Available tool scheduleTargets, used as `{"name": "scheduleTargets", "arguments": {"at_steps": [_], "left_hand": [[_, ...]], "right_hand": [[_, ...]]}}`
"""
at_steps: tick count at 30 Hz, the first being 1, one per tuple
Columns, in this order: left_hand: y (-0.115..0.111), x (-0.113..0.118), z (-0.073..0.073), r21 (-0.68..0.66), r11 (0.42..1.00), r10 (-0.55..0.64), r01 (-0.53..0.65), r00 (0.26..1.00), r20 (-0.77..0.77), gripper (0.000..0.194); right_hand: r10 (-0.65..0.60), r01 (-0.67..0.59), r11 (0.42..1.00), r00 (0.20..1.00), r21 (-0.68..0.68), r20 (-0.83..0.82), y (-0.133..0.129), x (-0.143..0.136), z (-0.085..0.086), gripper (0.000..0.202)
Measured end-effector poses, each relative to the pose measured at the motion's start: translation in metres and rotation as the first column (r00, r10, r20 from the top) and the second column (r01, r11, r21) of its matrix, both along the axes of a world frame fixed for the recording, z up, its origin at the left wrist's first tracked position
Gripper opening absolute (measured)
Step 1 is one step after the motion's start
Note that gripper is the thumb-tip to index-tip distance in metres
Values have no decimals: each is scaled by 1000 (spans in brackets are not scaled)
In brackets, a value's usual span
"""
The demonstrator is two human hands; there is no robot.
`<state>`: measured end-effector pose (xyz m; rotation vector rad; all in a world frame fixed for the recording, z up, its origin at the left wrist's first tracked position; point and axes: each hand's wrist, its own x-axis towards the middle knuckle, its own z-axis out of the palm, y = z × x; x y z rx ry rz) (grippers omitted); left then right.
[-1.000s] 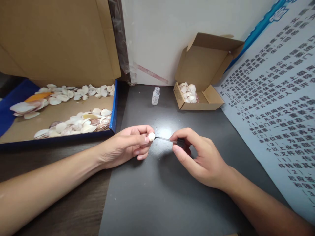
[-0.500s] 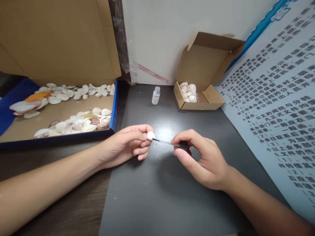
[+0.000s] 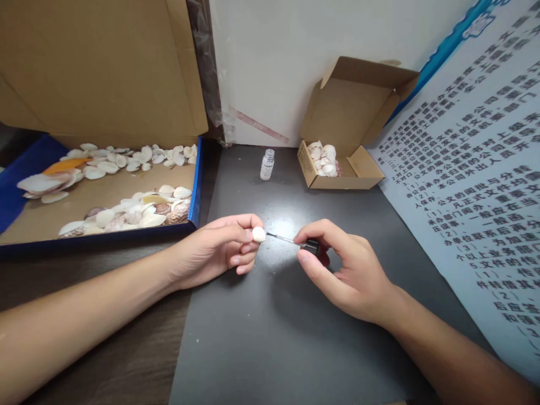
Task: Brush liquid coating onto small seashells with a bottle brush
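Between thumb and forefinger, my left hand (image 3: 234, 242) pinches a small white seashell (image 3: 259, 234), its outer side facing me. My right hand (image 3: 343, 270) grips the black cap of a thin applicator brush (image 3: 280, 238), whose dark tip points left at the shell. The tip sits close to the shell's right edge; a narrow gap seems to part them. Beyond both hands, an uncapped small glass bottle (image 3: 266, 165) with a white label stands upright on the dark grey mat (image 3: 236, 349).
On the left lies an open blue box (image 3: 194, 188) with many shells along its back and front. A small open cardboard box (image 3: 343, 181) holding white shells stands at the back right. A large printed sheet (image 3: 476, 197) slopes along the right, and a white panel (image 3: 270, 67) rises behind.
The brush tip has come away from the shell's lower edge and moved slightly up and right. My left hand keeps its place, and the shell appears slightly turned.
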<state>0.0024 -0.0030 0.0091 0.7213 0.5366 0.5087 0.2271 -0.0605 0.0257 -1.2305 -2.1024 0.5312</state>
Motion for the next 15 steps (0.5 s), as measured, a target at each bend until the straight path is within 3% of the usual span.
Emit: {"name": "scheduleTargets", "arguments": {"at_steps": [10,15], "left_hand": [[0,-1,-3,11,1000,-9,9,1000,-1,7],[0,-2,-4,16,1000,-12,12,1000,7,7]], "right_hand": [[75,-74,997,996,20,-45,-1,0,0,8],[28,-28,1000,999,3,-22,0,0,0,8]]}}
